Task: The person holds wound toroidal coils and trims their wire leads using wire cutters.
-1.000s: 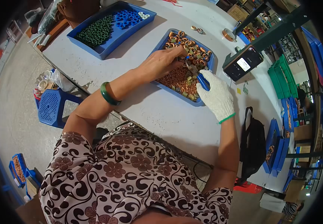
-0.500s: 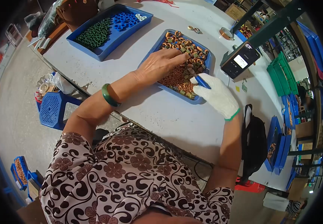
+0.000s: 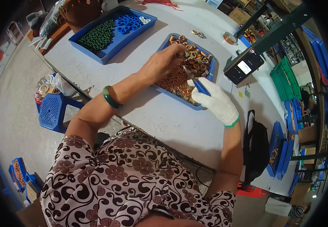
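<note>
My bare left hand (image 3: 163,63), with a green bangle (image 3: 111,97) on the forearm, is closed over the tray, its fingertips pinching a small dark part (image 3: 179,55). In a white glove, my right hand (image 3: 216,99) is wrapped round blue-handled pliers (image 3: 201,87), whose jaws point up and left toward the left fingertips. Both hands are over a blue tray (image 3: 213,67) holding copper-wound coils (image 3: 203,60) at the top and right, and loose copper wire bits (image 3: 173,80) at the lower left.
A larger blue tray (image 3: 113,52) at the back left holds green, blue and white rings. A phone (image 3: 244,65) on a stand is right of the coils. Further right are a black bag (image 3: 256,149), green crates (image 3: 285,79) and a tape roll (image 3: 230,38). A blue stool (image 3: 53,111) stands at left.
Since half a second ago my left hand has lifted from the coils with a small part in its fingertips. The pliers have shifted left and now show their jaws.
</note>
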The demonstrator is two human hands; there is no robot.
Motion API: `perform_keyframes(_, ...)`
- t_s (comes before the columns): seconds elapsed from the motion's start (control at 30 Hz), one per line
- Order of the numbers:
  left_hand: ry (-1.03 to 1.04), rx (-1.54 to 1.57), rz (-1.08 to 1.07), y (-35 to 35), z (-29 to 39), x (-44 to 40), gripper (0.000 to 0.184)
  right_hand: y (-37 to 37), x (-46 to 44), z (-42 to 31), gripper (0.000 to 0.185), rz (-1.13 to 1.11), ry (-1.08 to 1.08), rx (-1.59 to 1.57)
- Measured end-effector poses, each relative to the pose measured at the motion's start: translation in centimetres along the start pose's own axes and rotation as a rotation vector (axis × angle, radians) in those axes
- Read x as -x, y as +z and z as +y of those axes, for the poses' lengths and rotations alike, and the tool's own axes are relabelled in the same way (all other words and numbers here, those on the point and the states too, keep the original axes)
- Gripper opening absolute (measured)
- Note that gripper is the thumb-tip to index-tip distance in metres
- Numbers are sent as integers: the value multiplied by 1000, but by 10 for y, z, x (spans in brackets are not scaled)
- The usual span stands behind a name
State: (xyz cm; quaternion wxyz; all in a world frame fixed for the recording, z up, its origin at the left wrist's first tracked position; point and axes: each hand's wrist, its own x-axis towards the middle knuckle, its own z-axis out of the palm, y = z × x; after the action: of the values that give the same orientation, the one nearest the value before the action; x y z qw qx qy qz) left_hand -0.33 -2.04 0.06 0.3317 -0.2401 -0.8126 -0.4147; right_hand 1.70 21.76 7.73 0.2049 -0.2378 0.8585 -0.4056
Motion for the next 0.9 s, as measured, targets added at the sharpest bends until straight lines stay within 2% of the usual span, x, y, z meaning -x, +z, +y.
perform_keyframes(0.1,-434,351,-123,-6,-6,0,32,7,1,-1,45,279,-114,337)
perform_keyframes(0.13,-412,409,-134,-7,-7,1,40,9,-4,12,46,388,-198,424)
perform_keyframes(0.23,-380,653,-182,-9,2,0,40,7,-7,15,47,491,-255,653)
perform_keyframes(0.37,-360,634,-192,-2,-3,2,41,8,-9,14,47,531,-327,721)
perform_keyframes(0.9,-286,469,-222,-1,1,2,43,11,-10,17,49,510,-337,761)
